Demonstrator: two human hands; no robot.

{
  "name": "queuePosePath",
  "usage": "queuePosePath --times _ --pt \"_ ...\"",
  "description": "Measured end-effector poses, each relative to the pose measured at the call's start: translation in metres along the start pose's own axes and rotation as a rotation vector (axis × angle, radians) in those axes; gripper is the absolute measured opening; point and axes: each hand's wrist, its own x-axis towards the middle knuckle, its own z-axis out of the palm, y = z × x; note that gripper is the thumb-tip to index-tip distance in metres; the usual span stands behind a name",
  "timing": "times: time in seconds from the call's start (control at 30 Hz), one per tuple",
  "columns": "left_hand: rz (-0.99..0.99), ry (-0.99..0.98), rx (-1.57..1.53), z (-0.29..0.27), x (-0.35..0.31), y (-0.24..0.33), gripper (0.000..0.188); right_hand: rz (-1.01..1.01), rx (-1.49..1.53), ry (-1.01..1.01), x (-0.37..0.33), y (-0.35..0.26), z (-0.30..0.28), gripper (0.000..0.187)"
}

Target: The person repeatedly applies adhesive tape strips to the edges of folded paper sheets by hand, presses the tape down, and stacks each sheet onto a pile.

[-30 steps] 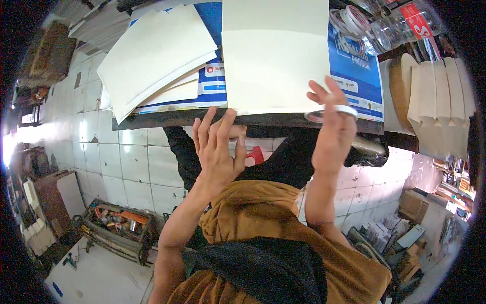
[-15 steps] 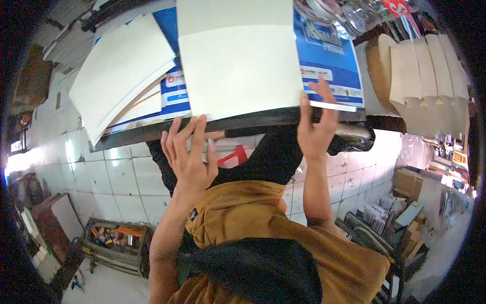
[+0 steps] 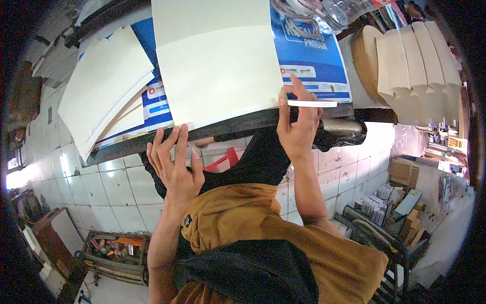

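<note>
A large cream sheet of paper (image 3: 217, 76) with a crease across it lies on a blue printed sheet (image 3: 311, 53) at the front of the dark-edged table. My left hand (image 3: 174, 164) has its fingers stretched out, their tips at the sheet's lower left corner and the table edge. At the lower right corner, my right hand (image 3: 299, 124) has its thumb by the paper's edge. A slim white flat stick (image 3: 316, 104) is gripped in the right hand and points to the right. Part of the stick is hidden by the fingers.
A fanned stack of cream sheets (image 3: 104, 83) lies left. Several folded cream paper bundles (image 3: 417, 71) stand right, near clear plastic and cables (image 3: 324, 15). Below the table are a red object (image 3: 223, 161), a tool-filled crate (image 3: 116, 251) and a dark rack (image 3: 372, 233).
The whole view has shifted, so the table and both hands sit farther left in the picture. Both hands keep their places at the sheet's corners.
</note>
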Motion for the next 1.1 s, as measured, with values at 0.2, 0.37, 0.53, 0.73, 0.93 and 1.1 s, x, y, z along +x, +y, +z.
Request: queuePosePath --times 0.2,0.37,0.53,0.73,0.93,1.1 --pt "-0.015 -0.039 0.002 -0.007 0.003 0.006 0.054 -0.006 -0.018 0.015 0.0 -0.001 0.0 0.041" --pt "-0.086 -0.044 0.147 -0.024 0.038 0.035 0.056 0.035 0.003 -0.015 -0.005 -0.019 -0.005 0.045" --pt "0.094 -0.173 -0.029 0.01 0.075 0.081 0.063 0.189 0.262 -0.122 -0.019 -0.05 -0.016 0.045" --pt "0.107 -0.183 0.05 0.036 0.073 0.087 0.057 0.386 0.575 0.139 -0.025 -0.019 -0.036 0.051" --pt "0.023 -0.227 0.066 0.035 0.077 0.102 0.062 0.305 0.125 0.009 -0.02 -0.011 -0.047 0.059" --pt "0.024 -0.186 0.029 0.037 0.077 0.102 0.059 0.229 0.052 0.003 -0.021 -0.01 -0.049 0.06"
